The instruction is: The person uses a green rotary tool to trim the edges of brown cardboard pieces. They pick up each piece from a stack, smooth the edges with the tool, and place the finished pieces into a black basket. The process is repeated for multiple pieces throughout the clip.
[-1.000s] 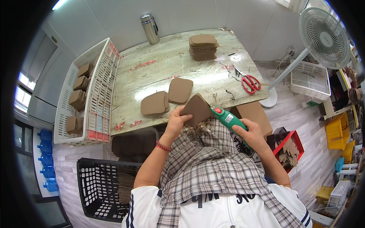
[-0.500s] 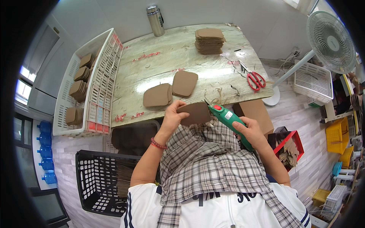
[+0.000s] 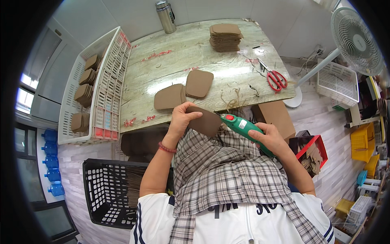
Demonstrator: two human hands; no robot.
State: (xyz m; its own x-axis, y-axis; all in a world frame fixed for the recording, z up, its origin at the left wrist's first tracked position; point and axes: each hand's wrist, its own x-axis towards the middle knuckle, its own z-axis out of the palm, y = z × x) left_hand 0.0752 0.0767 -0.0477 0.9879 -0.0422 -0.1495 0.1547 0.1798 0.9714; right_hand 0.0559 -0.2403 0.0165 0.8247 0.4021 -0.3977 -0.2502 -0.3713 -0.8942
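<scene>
Pale wood-grain bench (image 3: 140,95) is filling the middle of the room, with one steel flask (image 3: 165,18) standing at its back edge and one white fan (image 3: 359,42) standing off to the right. Both hands are busy: the left hand (image 3: 183,118) is pinching one brown panel (image 3: 206,122) by its left end, thumb on top, with that forearm slanting up from lower left. The panel is hanging tilted over the lap, just off the bench's near edge. The right hand (image 3: 270,140) is wrapping around one green power tool (image 3: 243,126), forearm slanting in from lower right, and the tool's tip is pointing at the panel's right edge; I can't tell if they're touching.

Container-wise, one tall white crate (image 3: 107,95) is holding at least four bunches of brown pieces (image 3: 83,96), one black basket (image 3: 105,199) on the floor is holding a packed row of brown sheets (image 3: 134,185), and one red box (image 3: 322,151) is holding a heap of brown scraps (image 3: 312,160), too jumbled to count.

On the bench, two low piles (image 3: 168,97) are lying side by side, one taller stack (image 3: 225,38) is sitting farther back, and one pair of red-handled scissors (image 3: 277,80) is resting at the right. Five blue water jugs (image 3: 49,162) are lining up at far left
</scene>
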